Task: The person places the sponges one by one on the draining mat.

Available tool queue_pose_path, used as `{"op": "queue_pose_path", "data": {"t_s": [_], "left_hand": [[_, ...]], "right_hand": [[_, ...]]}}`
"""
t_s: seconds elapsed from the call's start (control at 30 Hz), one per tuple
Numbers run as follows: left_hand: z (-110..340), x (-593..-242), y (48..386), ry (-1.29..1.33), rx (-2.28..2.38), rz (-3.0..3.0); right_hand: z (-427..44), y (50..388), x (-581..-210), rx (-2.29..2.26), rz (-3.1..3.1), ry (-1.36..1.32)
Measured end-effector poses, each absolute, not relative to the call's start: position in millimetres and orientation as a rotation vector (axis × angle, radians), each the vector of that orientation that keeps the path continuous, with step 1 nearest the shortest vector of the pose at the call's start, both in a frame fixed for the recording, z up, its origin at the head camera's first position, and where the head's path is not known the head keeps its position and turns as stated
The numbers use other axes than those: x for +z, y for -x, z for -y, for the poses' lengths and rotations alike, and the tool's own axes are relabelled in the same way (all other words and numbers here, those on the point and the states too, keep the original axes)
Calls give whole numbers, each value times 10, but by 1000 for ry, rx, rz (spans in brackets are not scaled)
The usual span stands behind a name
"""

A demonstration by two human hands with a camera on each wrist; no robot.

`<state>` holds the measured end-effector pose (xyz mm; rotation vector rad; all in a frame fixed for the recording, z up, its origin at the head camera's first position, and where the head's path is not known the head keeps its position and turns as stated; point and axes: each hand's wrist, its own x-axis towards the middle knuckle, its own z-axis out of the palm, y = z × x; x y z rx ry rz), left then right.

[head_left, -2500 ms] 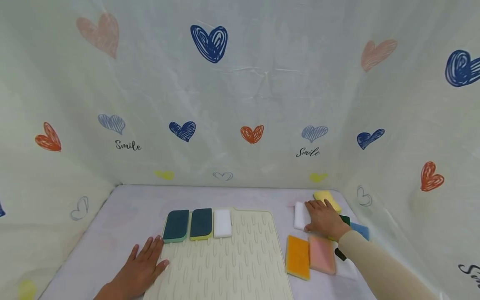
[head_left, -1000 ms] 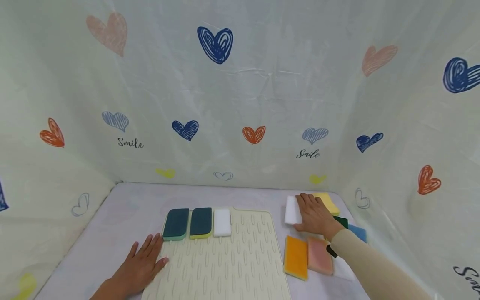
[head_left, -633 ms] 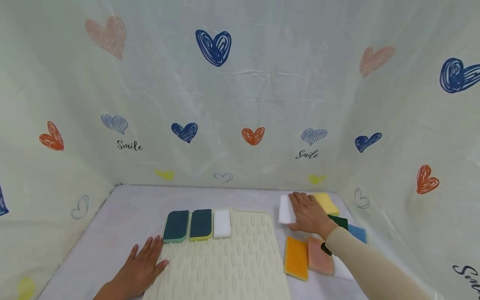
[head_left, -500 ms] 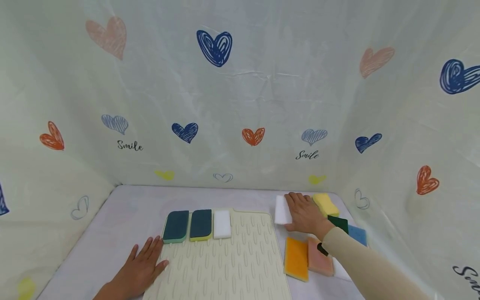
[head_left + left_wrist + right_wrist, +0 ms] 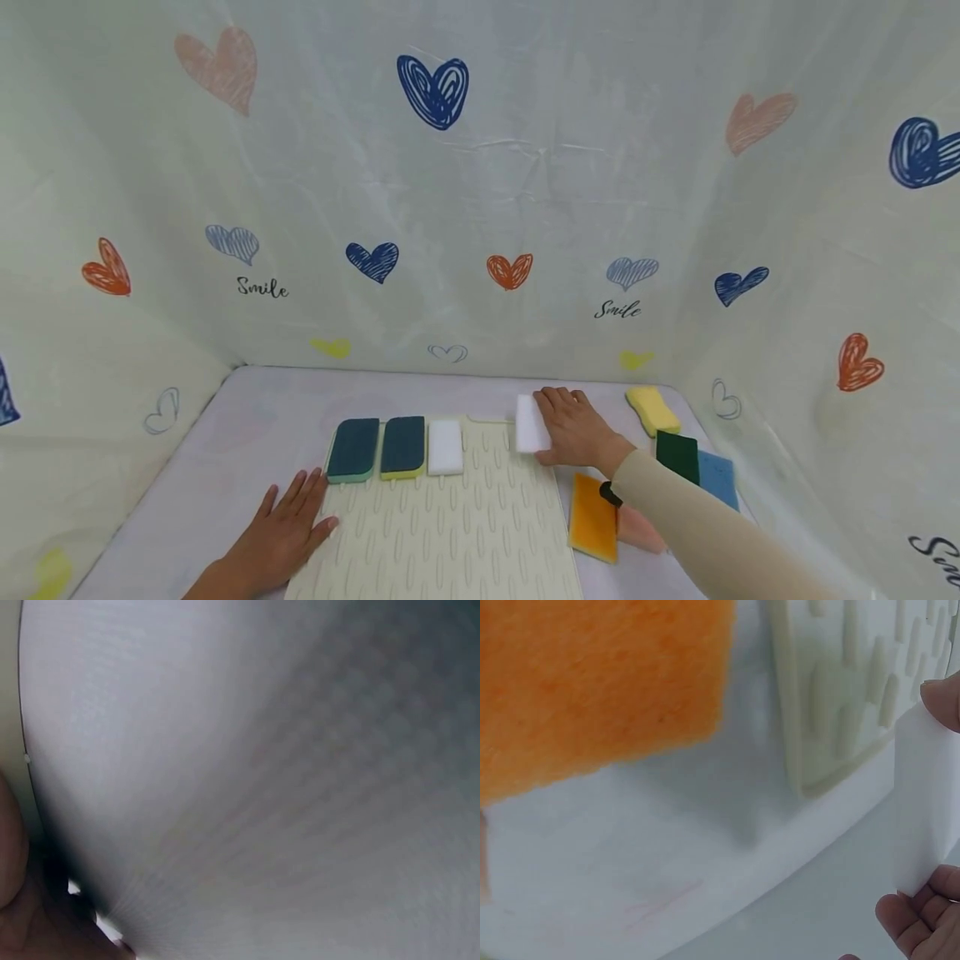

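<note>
Sponge (image 5: 529, 423), white, right of frame centre: was pinched in right hand (image 5: 579, 430), at upper-right corner of mat (image 5: 450, 533). Left hand (image 5: 276, 535), lower left: lay fingers straight, at mat's left edge.

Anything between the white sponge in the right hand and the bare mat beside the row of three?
Nothing visible does. The right hand grips the white sponge by the far right corner of the mat, with only bare mat between it and the row's white end piece. The left hand lies at the left edge.
</note>
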<state>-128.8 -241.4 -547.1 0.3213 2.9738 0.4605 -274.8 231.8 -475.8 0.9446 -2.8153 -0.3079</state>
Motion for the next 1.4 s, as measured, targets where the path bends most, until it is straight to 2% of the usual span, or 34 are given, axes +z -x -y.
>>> {"op": "queue_pose_path", "data": {"t_s": [0.6, 1.4], "left_hand": [[2388, -5380, 1300, -289, 451, -2951], [2388, -5386, 1276, -293, 452, -2940]], "right_hand": [[-1615, 2792, -4823, -269, 2947, -1050], [-1517, 2751, -4979, -258, 3079, -1026]]}}
